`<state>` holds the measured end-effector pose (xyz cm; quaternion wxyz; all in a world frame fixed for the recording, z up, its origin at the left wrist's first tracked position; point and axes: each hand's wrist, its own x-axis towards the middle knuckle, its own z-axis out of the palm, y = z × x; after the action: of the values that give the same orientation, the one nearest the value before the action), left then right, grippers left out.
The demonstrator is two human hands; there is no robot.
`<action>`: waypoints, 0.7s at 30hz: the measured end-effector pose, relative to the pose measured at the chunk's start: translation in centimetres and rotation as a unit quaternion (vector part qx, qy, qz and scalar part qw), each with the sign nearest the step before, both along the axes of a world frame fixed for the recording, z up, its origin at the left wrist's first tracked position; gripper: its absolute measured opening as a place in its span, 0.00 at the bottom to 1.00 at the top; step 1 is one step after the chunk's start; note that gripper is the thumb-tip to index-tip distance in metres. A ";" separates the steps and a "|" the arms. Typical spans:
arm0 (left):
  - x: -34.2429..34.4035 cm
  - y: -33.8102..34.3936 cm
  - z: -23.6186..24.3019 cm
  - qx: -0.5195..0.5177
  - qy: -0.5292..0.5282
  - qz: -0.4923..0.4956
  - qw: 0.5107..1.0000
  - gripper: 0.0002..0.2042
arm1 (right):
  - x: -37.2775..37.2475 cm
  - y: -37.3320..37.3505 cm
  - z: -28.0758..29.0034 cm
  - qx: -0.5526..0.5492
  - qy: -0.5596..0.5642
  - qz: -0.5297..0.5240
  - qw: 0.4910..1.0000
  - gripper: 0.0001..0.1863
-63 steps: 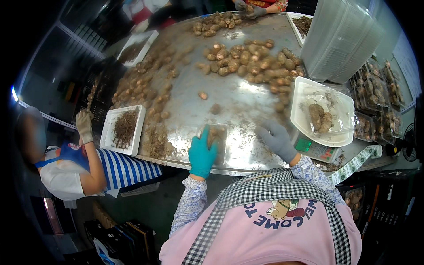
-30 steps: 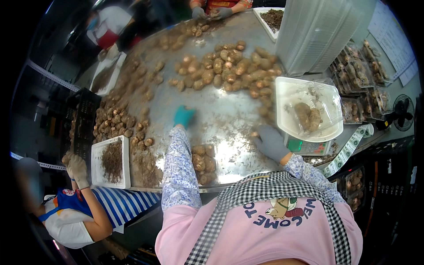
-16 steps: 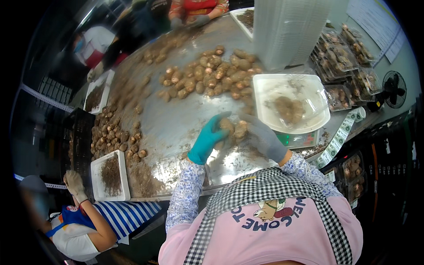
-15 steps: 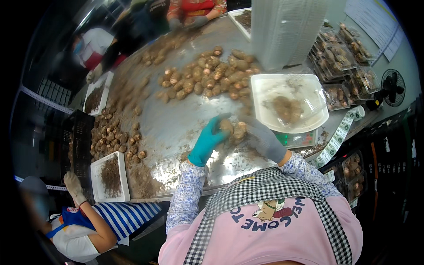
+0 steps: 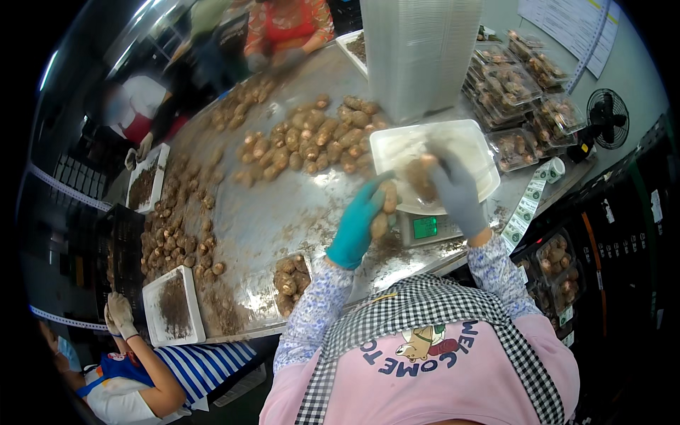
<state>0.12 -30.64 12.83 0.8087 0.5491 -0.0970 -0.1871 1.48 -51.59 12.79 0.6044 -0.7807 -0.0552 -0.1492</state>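
My left hand, in a teal glove, is closed around brown, knobby tubers at the lower left of a white tray. My right hand, in a grey glove, is closed on a blurred tuber over that tray. The tray sits on a scale with a lit green display. A pile of tubers lies behind my hands. A clear punnet of tubers rests at the table's near edge, left of my left forearm.
A tall stack of clear lids, filled punnets, a fan and a label roll stand at the right. A soil tray and black crate are left. Co-workers work at the left and far side.
Both my hands have moved rightward from the middle of the table toward the white tray, carrying tubers. My right hand is now over that tray. The view has shifted slightly.
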 end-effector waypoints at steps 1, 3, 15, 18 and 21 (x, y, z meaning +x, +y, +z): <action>0.9 -0.9 -0.2 -0.003 0.002 -0.004 1.000 0.30 | 0.8 -0.7 0.1 -0.078 -0.007 -0.022 0.997 0.22; 2.9 -2.1 -1.7 0.013 -0.019 0.009 1.000 0.28 | 1.9 -1.8 0.4 -0.234 -0.021 -0.061 0.970 0.21; 2.2 -1.8 -3.2 -0.083 0.123 0.119 0.982 0.25 | -1.2 -3.7 -0.4 -0.012 -0.018 -0.019 1.000 0.16; -0.2 -1.9 -3.7 -0.230 0.226 0.119 0.939 0.24 | -2.2 -0.4 0.7 -0.154 -0.139 0.146 0.967 0.21; -2.0 -1.2 -5.1 -0.280 0.183 0.066 0.940 0.22 | -2.4 2.0 0.9 -0.201 -0.089 0.251 0.943 0.26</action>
<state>-1.86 -31.87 7.78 0.9441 0.2619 0.0406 -0.1960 -0.91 -49.61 13.73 0.4452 -0.8303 -0.3319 -0.0473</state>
